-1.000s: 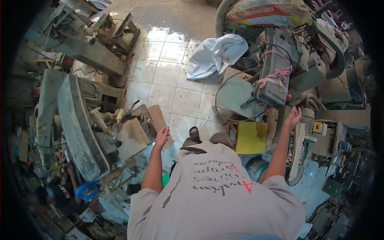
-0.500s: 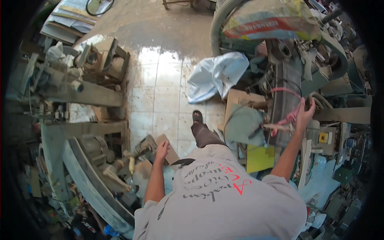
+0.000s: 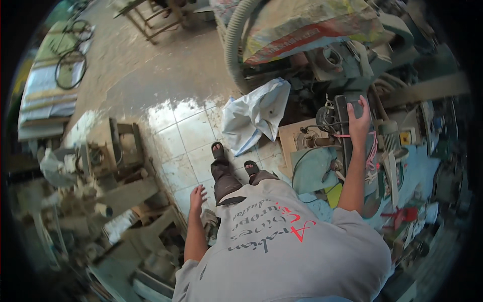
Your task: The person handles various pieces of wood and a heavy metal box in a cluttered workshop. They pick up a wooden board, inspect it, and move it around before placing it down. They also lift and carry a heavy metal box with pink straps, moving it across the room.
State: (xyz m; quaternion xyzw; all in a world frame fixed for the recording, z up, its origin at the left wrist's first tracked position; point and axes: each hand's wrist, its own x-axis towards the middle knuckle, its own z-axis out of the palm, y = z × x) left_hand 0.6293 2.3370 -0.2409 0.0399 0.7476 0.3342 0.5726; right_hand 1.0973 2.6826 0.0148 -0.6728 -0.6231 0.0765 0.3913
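My right hand (image 3: pixel 358 120) reaches out to the right and lies over the far end of a long dark casing (image 3: pixel 344 111) on a machine. Its thumb and fingers are spread on top of the casing. A pink cord (image 3: pixel 373 151) is tied around the casing and hangs down its right side, nearer to me than the hand. My left hand (image 3: pixel 196 198) hangs free over the floor at my left, fingers apart, with nothing in it. A greyish-green rounded panel (image 3: pixel 313 171) sits left of the casing.
Ahead, a crumpled white sack (image 3: pixel 255 116) lies on the tiled floor (image 3: pixel 173 138). Dusty machinery and a wooden-framed unit (image 3: pixel 108 146) line the left. A ribbed hose (image 3: pixel 234 45) curves beside a printed bag (image 3: pixel 307 35) at the far right. A wooden stand (image 3: pixel 146 17) is farther off.
I have stepped forward and the view has turned. My right hand has moved from beside the pink cord to the casing's far end. The left hand stays low and empty.
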